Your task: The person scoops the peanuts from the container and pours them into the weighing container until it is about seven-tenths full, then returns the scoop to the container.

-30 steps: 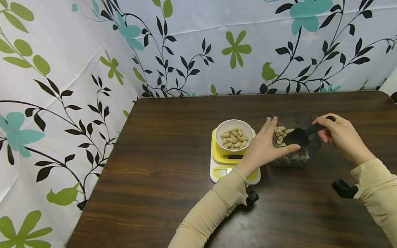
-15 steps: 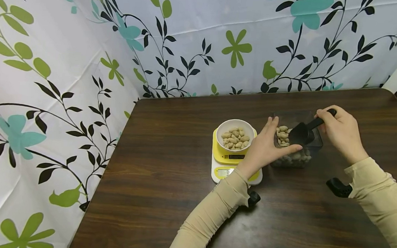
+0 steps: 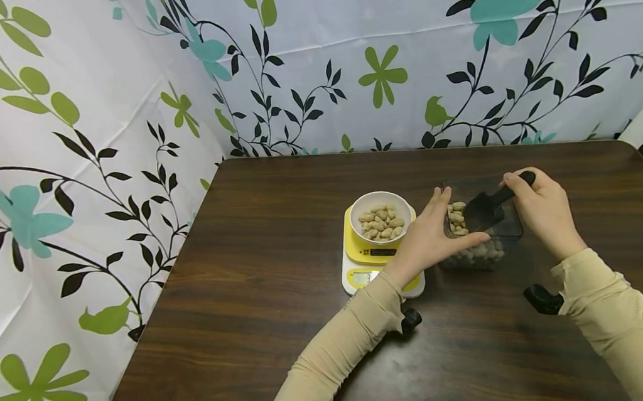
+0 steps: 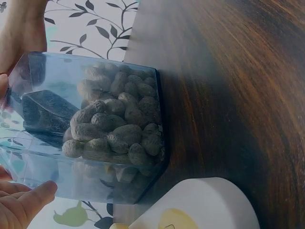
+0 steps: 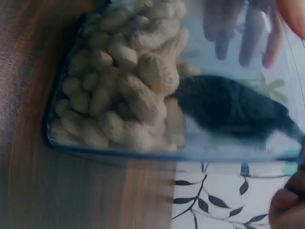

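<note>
A clear plastic container (image 3: 513, 233) of unshelled peanuts (image 3: 456, 219) stands on the table. My left hand (image 3: 422, 235) steadies its near left corner, with straight fingers flat along the left wall and the thumb (image 4: 35, 200) stretched along the near side. My right hand (image 3: 544, 208) grips the handle of a black scoop (image 3: 482, 212). The scoop's blade is inside the container, tilted down at the peanuts; in the right wrist view its tip (image 5: 190, 93) meets the pile. How many nuts it carries is hidden.
Left of the container, a white bowl (image 3: 358, 211) of peanuts sits on a yellow and white kitchen scale (image 3: 353, 253). The dark wooden table (image 3: 248, 270) reaches back to a patterned curtain (image 3: 323, 31). My left forearm crosses in front of the scale.
My right hand has moved slightly left and up, and the scoop has turned steeper, shifting within the container. The left hand, bowl and scale have stayed in place.
</note>
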The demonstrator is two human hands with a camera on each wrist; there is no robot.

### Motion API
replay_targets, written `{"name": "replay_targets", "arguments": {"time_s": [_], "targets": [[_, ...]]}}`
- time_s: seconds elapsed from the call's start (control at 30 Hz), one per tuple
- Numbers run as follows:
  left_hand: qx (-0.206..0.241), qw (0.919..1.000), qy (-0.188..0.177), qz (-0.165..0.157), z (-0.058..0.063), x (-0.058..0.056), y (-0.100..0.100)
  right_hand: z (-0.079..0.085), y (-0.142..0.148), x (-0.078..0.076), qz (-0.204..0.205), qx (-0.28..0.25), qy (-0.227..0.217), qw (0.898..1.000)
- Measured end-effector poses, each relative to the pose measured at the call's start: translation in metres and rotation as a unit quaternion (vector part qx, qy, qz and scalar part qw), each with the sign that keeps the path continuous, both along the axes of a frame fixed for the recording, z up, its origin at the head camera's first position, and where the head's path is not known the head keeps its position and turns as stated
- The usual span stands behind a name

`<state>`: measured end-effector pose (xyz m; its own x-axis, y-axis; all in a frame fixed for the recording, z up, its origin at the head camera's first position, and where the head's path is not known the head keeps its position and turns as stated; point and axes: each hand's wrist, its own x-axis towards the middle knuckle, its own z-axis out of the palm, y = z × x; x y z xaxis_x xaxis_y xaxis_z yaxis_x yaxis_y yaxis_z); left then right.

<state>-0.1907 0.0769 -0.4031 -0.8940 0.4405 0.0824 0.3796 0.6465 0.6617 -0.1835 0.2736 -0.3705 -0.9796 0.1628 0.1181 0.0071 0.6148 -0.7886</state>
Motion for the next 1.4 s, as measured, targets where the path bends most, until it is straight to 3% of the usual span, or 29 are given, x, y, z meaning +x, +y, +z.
{"name": "replay_targets", "arguments": {"time_s": [0.13,0.27,0.57,0.87,1.17,1.4], "targets": [[-0.005,1.0,0.003,0.003,-0.001,0.001,-0.001,-0.005,0.001,-0.003,0.011,-0.006,-0.033,0.999],[0.0,1.0,-0.002,-0.005,-0.001,0.001,-0.001,-0.005,-0.001,-0.001,-0.001,0.013,-0.029,1.0],[-0.004,1.0,0.007,0.001,0.001,-0.002,-0.002,0.007,0.002,-0.002,0.129,0.034,-0.071,0.989],[-0.004,1.0,-0.002,-0.005,0.001,0.0,0.0,0.01,0.018,-0.004,0.197,0.008,-0.096,0.976],[-0.005,1.0,-0.006,-0.002,0.001,0.0,-0.002,0.012,0.003,-0.001,0.122,-0.026,-0.121,0.985],[-0.001,1.0,-0.007,-0.002,0.001,0.001,-0.001,0.011,-0.005,0.0,0.062,-0.06,-0.094,0.992]]}}
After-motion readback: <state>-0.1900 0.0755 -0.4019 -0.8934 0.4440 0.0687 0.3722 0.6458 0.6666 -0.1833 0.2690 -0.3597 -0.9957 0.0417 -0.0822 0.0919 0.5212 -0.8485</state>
